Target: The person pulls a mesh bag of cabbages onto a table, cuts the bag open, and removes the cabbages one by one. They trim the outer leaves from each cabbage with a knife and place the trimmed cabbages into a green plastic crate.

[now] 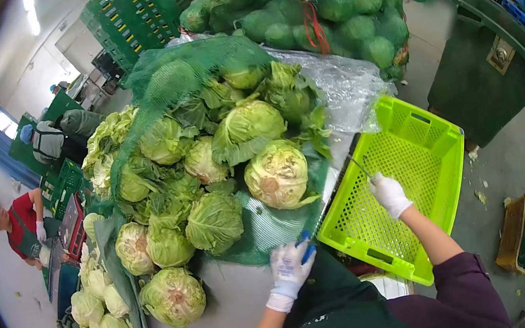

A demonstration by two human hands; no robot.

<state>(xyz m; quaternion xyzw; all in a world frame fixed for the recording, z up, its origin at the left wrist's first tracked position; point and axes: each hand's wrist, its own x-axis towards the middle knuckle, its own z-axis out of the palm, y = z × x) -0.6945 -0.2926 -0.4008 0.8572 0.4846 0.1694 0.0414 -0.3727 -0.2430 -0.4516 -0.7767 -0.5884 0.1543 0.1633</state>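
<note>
My left hand (291,265), in a white glove with blue fingertips, is at the near edge of the green mesh net (265,228). Its fingers look loosely apart, and I see nothing held in them. My right hand (390,195), white-gloved too, is closed around a knife (359,166) whose thin blade points up and left over the lime-green crate (451,166). Beyond my left hand, cabbages lie in the opened net; a cabbage (276,175) with its cut base showing is nearest. Another cabbage (173,297) sits at the table's near left.
Full green net sacks (348,8) are piled at the back. Trimmed pale cabbages (99,304) lie at lower left. A dark green wheeled bin (485,63) stands right, with a brown crate (520,230) on the floor. A co-worker in red (24,227) stands left.
</note>
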